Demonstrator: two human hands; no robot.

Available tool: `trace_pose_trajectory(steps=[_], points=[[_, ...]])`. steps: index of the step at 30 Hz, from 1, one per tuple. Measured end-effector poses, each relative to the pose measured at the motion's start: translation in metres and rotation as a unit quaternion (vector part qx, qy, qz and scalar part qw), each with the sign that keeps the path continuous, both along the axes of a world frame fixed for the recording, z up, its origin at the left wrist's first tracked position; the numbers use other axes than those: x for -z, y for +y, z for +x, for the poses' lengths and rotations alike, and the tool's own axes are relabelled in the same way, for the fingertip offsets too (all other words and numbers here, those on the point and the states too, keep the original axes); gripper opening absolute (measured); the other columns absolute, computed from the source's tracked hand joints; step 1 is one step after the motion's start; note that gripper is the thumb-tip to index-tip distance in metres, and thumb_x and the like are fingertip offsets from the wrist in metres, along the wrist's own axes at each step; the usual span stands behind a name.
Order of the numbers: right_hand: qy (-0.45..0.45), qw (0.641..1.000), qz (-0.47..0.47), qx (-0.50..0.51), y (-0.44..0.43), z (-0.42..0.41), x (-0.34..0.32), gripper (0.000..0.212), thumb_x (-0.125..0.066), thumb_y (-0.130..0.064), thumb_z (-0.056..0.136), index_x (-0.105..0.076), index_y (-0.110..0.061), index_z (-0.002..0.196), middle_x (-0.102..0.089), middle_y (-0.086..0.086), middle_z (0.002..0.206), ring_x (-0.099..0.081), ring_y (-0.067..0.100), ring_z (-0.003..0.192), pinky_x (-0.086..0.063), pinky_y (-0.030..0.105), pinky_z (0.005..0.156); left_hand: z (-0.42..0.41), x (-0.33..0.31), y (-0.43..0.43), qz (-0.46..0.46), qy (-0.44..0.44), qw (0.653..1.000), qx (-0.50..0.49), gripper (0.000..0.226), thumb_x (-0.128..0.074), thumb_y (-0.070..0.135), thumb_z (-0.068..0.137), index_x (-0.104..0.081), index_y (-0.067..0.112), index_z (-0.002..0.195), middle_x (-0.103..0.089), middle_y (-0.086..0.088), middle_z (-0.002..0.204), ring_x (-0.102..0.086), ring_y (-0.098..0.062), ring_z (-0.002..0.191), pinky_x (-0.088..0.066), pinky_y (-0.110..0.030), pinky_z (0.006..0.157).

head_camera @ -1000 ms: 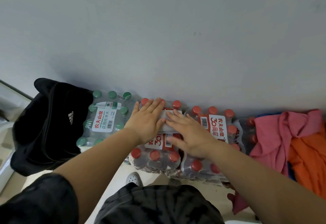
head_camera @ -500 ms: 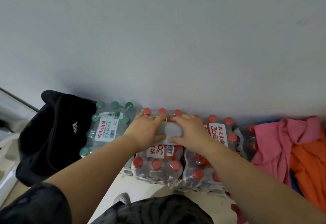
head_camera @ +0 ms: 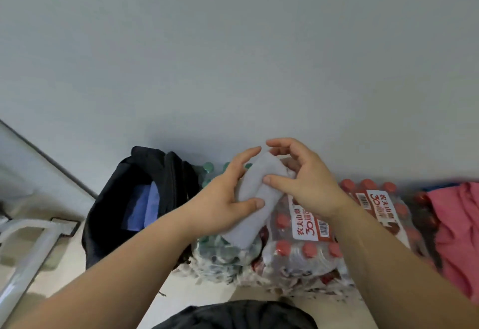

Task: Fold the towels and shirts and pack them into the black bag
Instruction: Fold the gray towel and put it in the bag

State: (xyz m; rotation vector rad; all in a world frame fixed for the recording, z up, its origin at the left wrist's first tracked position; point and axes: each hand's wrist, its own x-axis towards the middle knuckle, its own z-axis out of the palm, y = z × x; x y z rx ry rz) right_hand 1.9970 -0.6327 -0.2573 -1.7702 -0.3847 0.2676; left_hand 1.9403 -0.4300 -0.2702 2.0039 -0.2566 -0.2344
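Observation:
A folded grey-white towel [head_camera: 255, 196] is lifted above the bottle packs, held as a narrow bundle. My left hand [head_camera: 223, 199] grips it from the left, thumb across its front and fingers behind. My right hand [head_camera: 303, 181] touches its upper right side with the thumb, the other fingers curled loosely above it. The black bag [head_camera: 116, 199] stands open at the left against the wall, with blue-purple folded cloth [head_camera: 145, 204] inside. A pink garment [head_camera: 458, 230] lies at the far right.
Shrink-wrapped packs of red-capped water bottles [head_camera: 311, 245] sit under my hands against the grey wall; a green-capped pack [head_camera: 220, 251] lies between them and the bag. A white metal frame [head_camera: 28, 248] stands at the lower left on the pale floor.
The towel was pressed flat on the bottle packs; now both hands have lifted it and carried it left toward the bag. The view has swung so the bag's open inside shows.

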Motion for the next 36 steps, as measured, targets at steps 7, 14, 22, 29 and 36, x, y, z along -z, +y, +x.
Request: trace_pose_trajectory(steps=[7,14,22,29,36], points=[[0.026,0.997,-0.065,-0.03,0.129,-0.04,0.013,0.051,-0.083,-0.022,0.082,-0.059,-0.038,0.125,-0.059,-0.015,0.124,-0.061,0.005,0.111,-0.056,0.027,0.088,-0.068,-0.002,0.13,-0.041,0.009,0.997,-0.057,0.061,-0.067,0.014,0.094,-0.042,0.048,0.138,-0.052,0.027,0.133,-0.052,0.0,0.123,-0.043,-0.022,0.104],[-0.182,0.922,-0.32,-0.118,0.196,-0.06,0.045,0.054,-0.056,-0.064,0.088,-0.053,-0.043,0.137,-0.04,-0.023,0.151,-0.017,0.007,0.149,-0.016,0.036,0.12,-0.102,0.055,0.232,-0.066,0.08,0.953,-0.284,0.028,-0.06,0.018,0.097,-0.067,0.042,0.108,-0.061,0.026,0.114,-0.056,0.0,0.104,-0.042,-0.024,0.085],[-0.238,0.854,-0.445,-0.123,0.211,-0.056,0.062,0.074,-0.073,-0.058,0.077,-0.047,-0.038,0.144,-0.027,-0.013,0.162,0.003,0.018,0.155,-0.002,0.053,0.123,-0.065,0.135,0.251,-0.019,0.225,0.943,-0.246,0.052,-0.052,0.007,0.091,-0.053,0.031,0.138,-0.06,-0.008,0.076,-0.048,-0.011,0.052,-0.043,-0.023,0.05],[-0.189,0.826,-0.511,-0.147,0.202,-0.038,0.066,0.088,-0.068,-0.067,0.077,-0.028,-0.045,0.152,-0.006,-0.021,0.164,0.013,0.025,0.153,0.002,0.051,0.123,0.003,0.175,0.253,-0.038,0.204,0.954,-0.215,0.06,-0.057,0.012,0.098,-0.042,0.044,0.146,-0.046,-0.007,0.149,-0.064,-0.018,0.105,-0.054,-0.031,0.087],[-0.193,0.825,-0.509,-0.149,0.195,-0.035,0.069,0.089,-0.069,-0.069,0.072,-0.032,-0.045,0.15,-0.01,-0.021,0.163,0.003,0.023,0.154,-0.002,0.049,0.121,0.03,0.228,0.272,0.123,0.235,0.941,-0.208,0.049,-0.053,0.014,0.101,-0.045,0.024,0.149,-0.044,-0.02,0.147,-0.046,-0.032,0.133,-0.037,-0.031,0.106]])
